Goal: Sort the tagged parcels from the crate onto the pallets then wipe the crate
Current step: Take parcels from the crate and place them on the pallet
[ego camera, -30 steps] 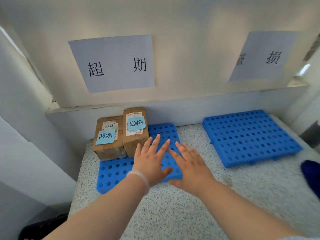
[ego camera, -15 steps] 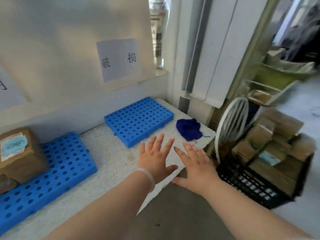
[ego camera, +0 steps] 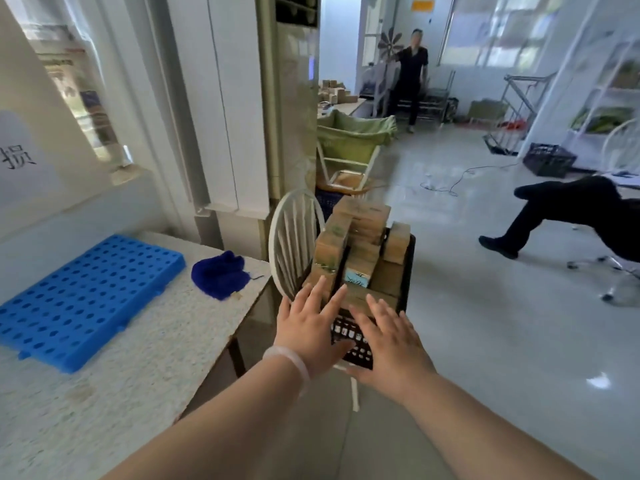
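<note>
left grip (ego camera: 308,329) and right grip (ego camera: 389,346), both empty with fingers spread, hover seemingly just short of the crate (ego camera: 349,332) heaped with parcels (ego camera: 362,220).

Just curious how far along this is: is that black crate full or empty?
Full. Brown parcels are stacked well above the rim of the black crate, one showing a blue tag.

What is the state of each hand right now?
Left hand: open, fingers spread, holding nothing, near the crate.
Right hand: open, fingers spread, holding nothing.
</note>
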